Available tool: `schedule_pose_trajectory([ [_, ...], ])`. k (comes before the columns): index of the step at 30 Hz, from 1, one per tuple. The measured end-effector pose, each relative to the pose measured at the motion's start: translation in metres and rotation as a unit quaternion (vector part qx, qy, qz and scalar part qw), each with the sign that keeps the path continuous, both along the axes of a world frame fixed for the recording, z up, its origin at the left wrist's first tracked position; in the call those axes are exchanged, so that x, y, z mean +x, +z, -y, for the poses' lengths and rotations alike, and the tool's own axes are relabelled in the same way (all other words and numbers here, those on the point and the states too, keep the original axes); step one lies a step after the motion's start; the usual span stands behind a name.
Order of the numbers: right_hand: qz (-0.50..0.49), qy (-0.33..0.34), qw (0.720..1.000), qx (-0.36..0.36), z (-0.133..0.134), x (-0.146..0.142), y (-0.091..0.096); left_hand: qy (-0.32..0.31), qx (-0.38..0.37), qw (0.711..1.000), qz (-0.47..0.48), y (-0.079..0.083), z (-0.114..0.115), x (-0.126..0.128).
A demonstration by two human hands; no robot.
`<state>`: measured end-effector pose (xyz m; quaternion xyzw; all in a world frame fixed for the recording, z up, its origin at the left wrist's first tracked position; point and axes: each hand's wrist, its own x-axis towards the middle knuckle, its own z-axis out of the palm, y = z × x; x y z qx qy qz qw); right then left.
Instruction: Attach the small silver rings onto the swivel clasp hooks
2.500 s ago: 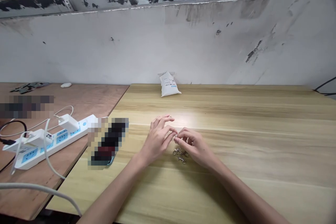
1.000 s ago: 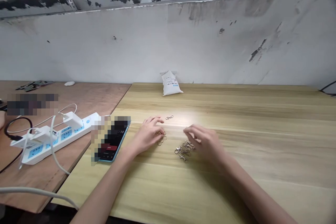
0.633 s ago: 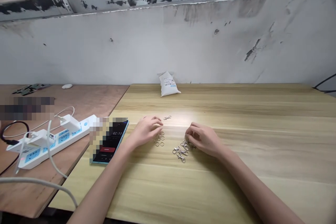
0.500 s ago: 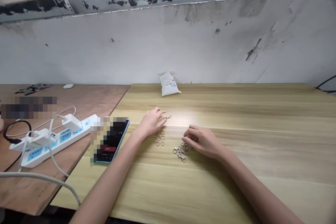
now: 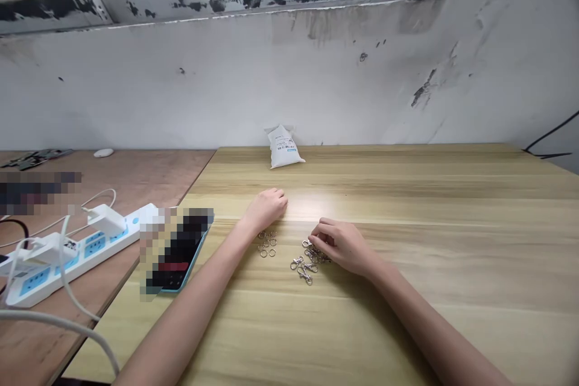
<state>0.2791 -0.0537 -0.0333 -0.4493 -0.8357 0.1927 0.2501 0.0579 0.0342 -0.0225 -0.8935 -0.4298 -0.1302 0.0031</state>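
My left hand (image 5: 268,207) is stretched forward on the light wooden table (image 5: 407,223), its fingers bent together over the spot where a small ring-and-clasp piece lay; that piece is hidden under it. Just behind its wrist lies a small cluster of several metal split rings (image 5: 267,243). My right hand (image 5: 340,245) rests on the right side of a pile of metal lobster clasps (image 5: 302,263), with thumb and fingers pinched on a clasp at the pile's upper edge.
A phone (image 5: 178,251) lies face up near the table's left edge. On the adjoining brown table there is a white power strip (image 5: 67,247) with chargers and cables. A small white bag (image 5: 281,148) leans against the wall at the back.
My hands separated from a shared pinch. The left went to the rings, then forward over the small assembled piece. The right dropped onto the clasp pile and closed its fingers there.
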Motion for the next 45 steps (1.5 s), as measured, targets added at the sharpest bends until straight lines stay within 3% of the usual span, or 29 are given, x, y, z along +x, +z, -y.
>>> schedule_pose_trajectory([
  [4, -0.012, -0.004, 1.0, 0.002, -0.001, 0.0, -0.001, 0.006, -0.012, 0.998, 0.069, 0.0, 0.008, -0.007],
  [9, -0.119, -0.014, 0.992, -0.032, 0.003, -0.004, 0.002, -0.007, -0.054, 0.982, 0.179, 0.019, 0.039, -0.012],
  [11, -0.187, -0.011, 0.98, -0.069, 0.007, -0.01, 0.006, -0.023, -0.132, 0.939, 0.318, 0.028, 0.054, -0.011],
  [15, -0.262, 0.024, 0.958, -0.119, 0.018, -0.026, 0.014, -0.047, -0.239, 0.868, 0.432, 0.03, 0.076, -0.008],
  [19, -0.292, 0.033, 0.947, -0.127, 0.025, -0.039, 0.016, -0.022, -0.299, 0.828, 0.474, 0.018, 0.083, -0.004],
  [22, -0.303, 0.013, 0.942, -0.141, 0.027, -0.041, 0.013, 0.006, -0.326, 0.815, 0.479, 0.012, 0.084, -0.002],
  [25, -0.315, -0.004, 0.934, -0.171, 0.026, -0.039, 0.011, 0.032, -0.326, 0.827, 0.456, 0.014, 0.087, 0.0],
  [28, -0.329, -0.02, 0.922, -0.203, 0.024, -0.036, 0.009, 0.036, -0.276, 0.874, 0.399, 0.018, 0.091, 0.0],
  [31, -0.338, -0.033, 0.911, -0.235, 0.021, -0.034, 0.007, -0.011, -0.111, 0.939, 0.324, 0.018, 0.091, -0.002],
  [33, -0.34, -0.033, 0.905, -0.255, 0.02, -0.033, 0.006, -0.058, 0.027, 0.965, 0.253, 0.015, 0.09, -0.004],
  [35, -0.341, -0.025, 0.9, -0.271, 0.019, -0.032, 0.006, -0.094, 0.131, 0.969, 0.186, 0.012, 0.088, -0.006],
  [37, -0.34, -0.017, 0.898, -0.278, 0.019, -0.032, 0.007, -0.112, 0.183, 0.966, 0.146, 0.011, 0.088, -0.007],
  [45, -0.341, -0.008, 0.894, -0.291, 0.019, -0.032, 0.009, -0.122, 0.189, 0.967, 0.119, 0.017, 0.095, -0.003],
])
